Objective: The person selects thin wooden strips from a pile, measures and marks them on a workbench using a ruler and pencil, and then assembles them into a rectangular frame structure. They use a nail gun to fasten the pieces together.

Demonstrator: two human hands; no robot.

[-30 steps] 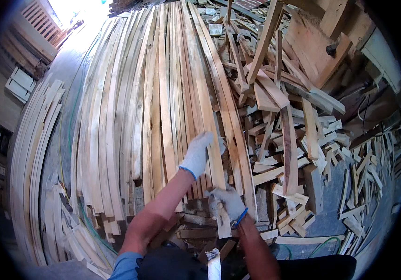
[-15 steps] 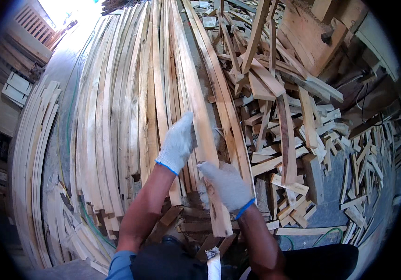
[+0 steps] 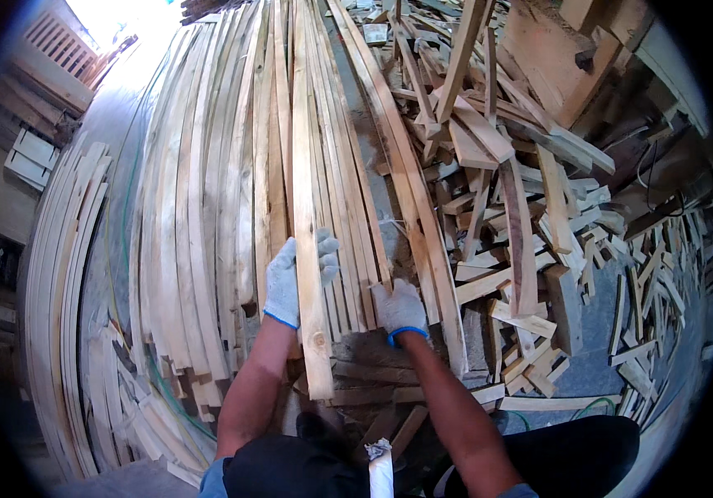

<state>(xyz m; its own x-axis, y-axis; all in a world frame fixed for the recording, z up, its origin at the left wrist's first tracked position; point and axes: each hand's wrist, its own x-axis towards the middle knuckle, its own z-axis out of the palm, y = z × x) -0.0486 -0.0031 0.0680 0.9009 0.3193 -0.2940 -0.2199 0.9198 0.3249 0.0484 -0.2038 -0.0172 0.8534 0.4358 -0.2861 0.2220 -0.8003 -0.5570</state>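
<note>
My left hand [image 3: 283, 282], in a white knit glove with a blue cuff, cradles a long pale wooden board [image 3: 313, 332] from below. Its fingertips curl up past the board's right edge, and the near end juts toward me, with a knot in it. To the right, my right hand [image 3: 401, 308], gloved the same way, grips the near end of another wooden board [image 3: 368, 224] in the stack. That end is partly hidden by the glove. Several narrow boards [image 3: 341, 207] lie side by side between my hands.
Left of my hands spreads a broad layer of long boards [image 3: 194, 207], with another stack [image 3: 61, 299] at the far left. Two long boards [image 3: 410, 191] lie to the right, beside a jumbled heap of offcuts [image 3: 497, 282]. A green hose [image 3: 169, 394] runs along the floor.
The board in front of me has moved left and now rests in my left hand. My right hand has left that board and moved to the end of another one.
</note>
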